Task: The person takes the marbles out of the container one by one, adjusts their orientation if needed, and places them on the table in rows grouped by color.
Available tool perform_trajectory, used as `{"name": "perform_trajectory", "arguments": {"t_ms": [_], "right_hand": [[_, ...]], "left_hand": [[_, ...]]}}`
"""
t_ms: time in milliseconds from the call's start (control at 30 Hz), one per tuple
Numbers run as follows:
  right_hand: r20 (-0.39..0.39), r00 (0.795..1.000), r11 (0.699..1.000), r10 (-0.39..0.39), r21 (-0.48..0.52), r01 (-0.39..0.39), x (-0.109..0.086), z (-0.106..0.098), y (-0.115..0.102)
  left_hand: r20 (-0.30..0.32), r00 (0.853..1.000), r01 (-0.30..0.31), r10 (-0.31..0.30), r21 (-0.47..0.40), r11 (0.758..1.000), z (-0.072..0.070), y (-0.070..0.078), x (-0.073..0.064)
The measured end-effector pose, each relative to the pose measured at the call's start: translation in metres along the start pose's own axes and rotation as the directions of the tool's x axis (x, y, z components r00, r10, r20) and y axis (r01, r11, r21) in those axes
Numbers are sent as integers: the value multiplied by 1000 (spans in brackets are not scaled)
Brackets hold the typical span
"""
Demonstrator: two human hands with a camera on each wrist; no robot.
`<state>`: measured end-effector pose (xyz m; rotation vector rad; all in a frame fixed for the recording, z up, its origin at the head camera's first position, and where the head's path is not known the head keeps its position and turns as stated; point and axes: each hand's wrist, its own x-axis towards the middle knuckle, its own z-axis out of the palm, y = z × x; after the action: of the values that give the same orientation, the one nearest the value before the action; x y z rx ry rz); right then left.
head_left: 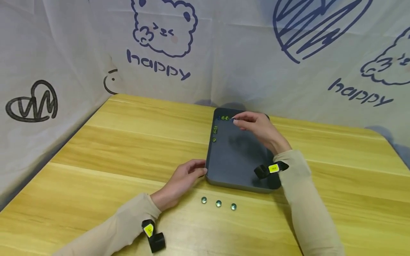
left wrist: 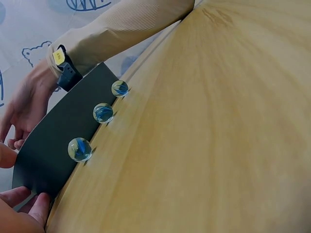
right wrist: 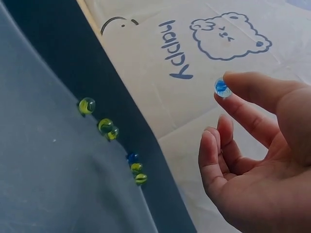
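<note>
My right hand [head_left: 261, 129] is over the far end of the dark grey tray [head_left: 243, 160]. In the right wrist view, its thumb and forefinger pinch a clear marble [right wrist: 222, 88] with a blue swirl, while the other fingers curl inward. My left hand [head_left: 180, 181] holds the tray's near left corner. In the left wrist view, its thumb rests at the rim and its fingers [left wrist: 39, 208] lie low against the wall. Yellow-green marbles [right wrist: 87, 105] and a dark blue marble [right wrist: 132, 157] lie along the tray's left and far walls.
Three clear marbles with blue-green swirls, among them a middle marble [head_left: 218, 203], sit in a row on the wooden table [head_left: 137, 142] before the tray. A white cloth [head_left: 237, 64] with drawings hangs behind the table. Each sleeve carries a black wrist camera [head_left: 157, 241].
</note>
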<state>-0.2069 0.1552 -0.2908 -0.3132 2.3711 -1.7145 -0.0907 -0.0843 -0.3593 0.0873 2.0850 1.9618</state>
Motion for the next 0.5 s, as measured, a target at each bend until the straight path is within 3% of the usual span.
{"name": "perform_trajectory", "arguments": {"t_ms": [500], "right_hand": [[-26, 998, 997, -50, 57, 51, -19, -1, -20]], "left_hand": [[9, 1000, -1, 1, -16, 1000, -2, 1, -1]]}}
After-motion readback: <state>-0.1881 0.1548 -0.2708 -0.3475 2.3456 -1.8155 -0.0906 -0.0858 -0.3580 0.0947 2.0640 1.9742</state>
